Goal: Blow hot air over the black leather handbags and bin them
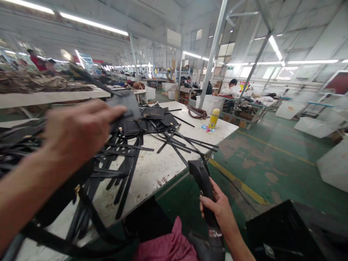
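Observation:
My left hand (78, 130) is raised over the left part of the worktable, smeared by motion. Its thumb and fingers pinch a dark, flat leather-like piece (130, 105), with a strap (94, 79) trailing up and left from it. Low on the right, my right hand (217, 208) wraps round a black hose handle (205, 181) with a wide nozzle, held beyond the table's front edge. Below the hand, the handle joins a dark ribbed hose. Under my left arm lie black leather straps (127, 181) and a black bag (62, 192) with a gold-coloured clasp.
On the white table (152, 170), black wallet-like pieces (153, 113) lie among many straps. A yellow bottle (214, 119) and coiled brown cords (197, 112) stand near the far right corner. A black bin (285, 232) is on the floor at right. People sit at farther tables.

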{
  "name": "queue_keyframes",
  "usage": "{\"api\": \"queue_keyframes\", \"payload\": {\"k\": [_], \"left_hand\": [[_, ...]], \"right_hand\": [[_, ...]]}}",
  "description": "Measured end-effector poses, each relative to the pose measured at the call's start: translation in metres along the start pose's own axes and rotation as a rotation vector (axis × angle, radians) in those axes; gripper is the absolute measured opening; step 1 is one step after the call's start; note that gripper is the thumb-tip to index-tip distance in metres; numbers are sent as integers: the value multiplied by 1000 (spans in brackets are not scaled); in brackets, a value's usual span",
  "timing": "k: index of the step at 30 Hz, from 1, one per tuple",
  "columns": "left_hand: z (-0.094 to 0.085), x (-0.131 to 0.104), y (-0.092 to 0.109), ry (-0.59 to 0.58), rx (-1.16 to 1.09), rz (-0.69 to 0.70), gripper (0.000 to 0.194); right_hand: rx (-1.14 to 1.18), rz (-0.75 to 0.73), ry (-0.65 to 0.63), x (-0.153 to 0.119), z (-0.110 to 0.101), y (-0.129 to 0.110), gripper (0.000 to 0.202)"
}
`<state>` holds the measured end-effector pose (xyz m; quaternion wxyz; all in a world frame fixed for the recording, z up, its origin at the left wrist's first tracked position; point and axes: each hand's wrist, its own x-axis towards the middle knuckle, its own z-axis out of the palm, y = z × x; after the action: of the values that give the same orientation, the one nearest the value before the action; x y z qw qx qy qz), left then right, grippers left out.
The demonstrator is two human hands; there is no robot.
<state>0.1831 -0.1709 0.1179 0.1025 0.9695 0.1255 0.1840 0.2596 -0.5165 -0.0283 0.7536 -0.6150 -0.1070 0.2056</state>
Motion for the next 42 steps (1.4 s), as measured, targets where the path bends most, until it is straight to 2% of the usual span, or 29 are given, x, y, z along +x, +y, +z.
{"api": "queue_keyframes", "payload": {"k": [2, 3, 5, 6, 8, 10, 12, 18, 24, 27, 29, 31, 32, 34, 37, 42], "left_hand": [[41, -13, 18, 78, 115, 150, 38], [69, -23, 26, 44, 180, 280, 36], [133, -49, 34, -81, 229, 398, 36], [164, -62, 35, -125, 239, 401, 36], [213, -85, 31, -115, 245, 349, 51], [240, -99, 23, -99, 225, 317, 64], [247, -104, 15, -103, 204, 324, 69], [244, -100, 8, -95, 240, 306, 67], [250, -101, 7, -102, 212, 328, 69], [251, -100, 5, -87, 196, 327, 68], [252, -100, 3, -76, 192, 329, 67], [253, -100, 2, -68, 189, 334, 68], [253, -100, 1, -63, 185, 338, 69], [253, -100, 0, -53, 170, 341, 70], [253, -99, -2, -50, 166, 339, 70], [248, -97, -2, -114, 183, 343, 70]], "right_hand": [[-41, 17, 14, -6, -5, 7, 82], [-64, 29, 12, -8, -9, 10, 83], [-102, 53, 4, -12, -14, 15, 82], [-114, 65, -3, -13, -17, 17, 82], [-128, 82, -13, -13, -20, 20, 79], [-144, 97, -33, -10, -21, 21, 76], [-187, 128, -81, -6, -20, 22, 75], [-282, 252, -359, 0, -13, 24, 70], [-235, 300, -495, 17, 16, 36, 67], [-216, 260, -474, 33, 29, 39, 67], [-203, 153, -350, 46, 32, 35, 67], [-222, 77, -261, 64, 31, 27, 67], [-248, 78, -275, 76, 30, 21, 67], [-316, 148, -395, 106, 29, 11, 63], [-388, 267, -545, 157, 33, 1, 48], [-471, 371, -620, 225, 63, 6, 23]]}}
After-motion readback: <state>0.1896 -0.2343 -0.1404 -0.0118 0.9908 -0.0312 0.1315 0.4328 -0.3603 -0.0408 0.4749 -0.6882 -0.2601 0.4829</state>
